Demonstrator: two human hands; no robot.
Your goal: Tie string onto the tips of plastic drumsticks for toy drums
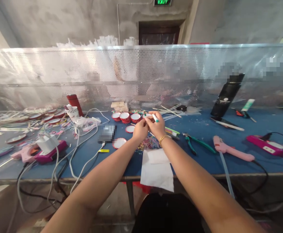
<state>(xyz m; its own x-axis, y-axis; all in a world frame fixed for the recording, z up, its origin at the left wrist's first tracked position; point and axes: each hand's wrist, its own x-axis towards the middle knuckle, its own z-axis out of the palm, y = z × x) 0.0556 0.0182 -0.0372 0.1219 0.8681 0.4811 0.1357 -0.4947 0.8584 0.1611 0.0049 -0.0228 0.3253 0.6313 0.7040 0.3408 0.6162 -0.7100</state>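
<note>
We pinch a small white stick (155, 117) in our right hand (157, 127), our left hand (140, 130) closed beside it, above the blue surface (199, 155) near red cups (125, 117).

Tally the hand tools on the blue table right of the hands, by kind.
Pink glue gun: 1
Green-handled pliers: 1
Red-handled scissors: 1
Total: 3

blurred phone (107, 133), pixelated patches behind mesh (228, 69)
</note>
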